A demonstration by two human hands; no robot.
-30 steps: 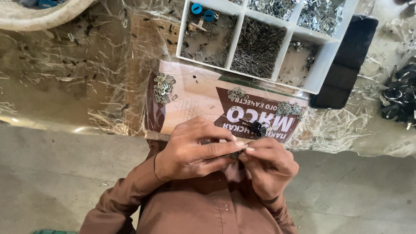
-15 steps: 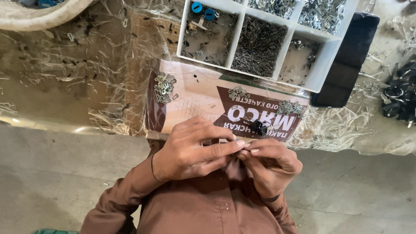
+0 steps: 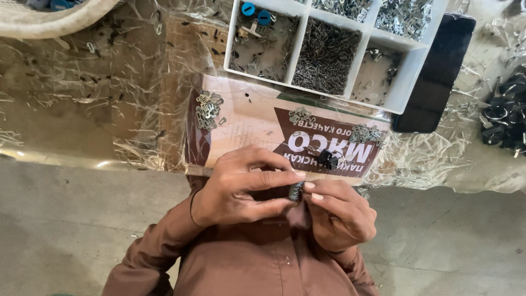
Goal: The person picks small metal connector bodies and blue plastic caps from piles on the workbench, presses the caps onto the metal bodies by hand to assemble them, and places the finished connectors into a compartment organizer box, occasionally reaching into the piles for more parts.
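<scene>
The left hand [image 3: 238, 186] has its grip closed narrow: the thumb and the forefinger pinch a small dark metal part [image 3: 296, 191], which sits between the two hands, in front of the chest and just below the near edge of the worktop [image 3: 82, 109]. The right hand [image 3: 339, 211] meets it from the other side, and its fingertips [image 3: 310, 186] press on the same part, so both grips are tight on it and not open at all. Above the hands, a flat cardboard sheet [image 3: 252, 118] lies on the worktop and carries some little heaps of silver metal pieces [image 3: 208, 108] and one small black part [image 3: 327, 159]. Further up stands a white tray with compartments [image 3: 402, 96]: the left compartment holds two blue round caps [image 3: 256, 13] and some loose bits, the middle one is full of thin dark pins [image 3: 325, 55], and the upper ones hold shiny silver pieces. To the right of the tray lies a flat black object [image 3: 433, 71].
</scene>
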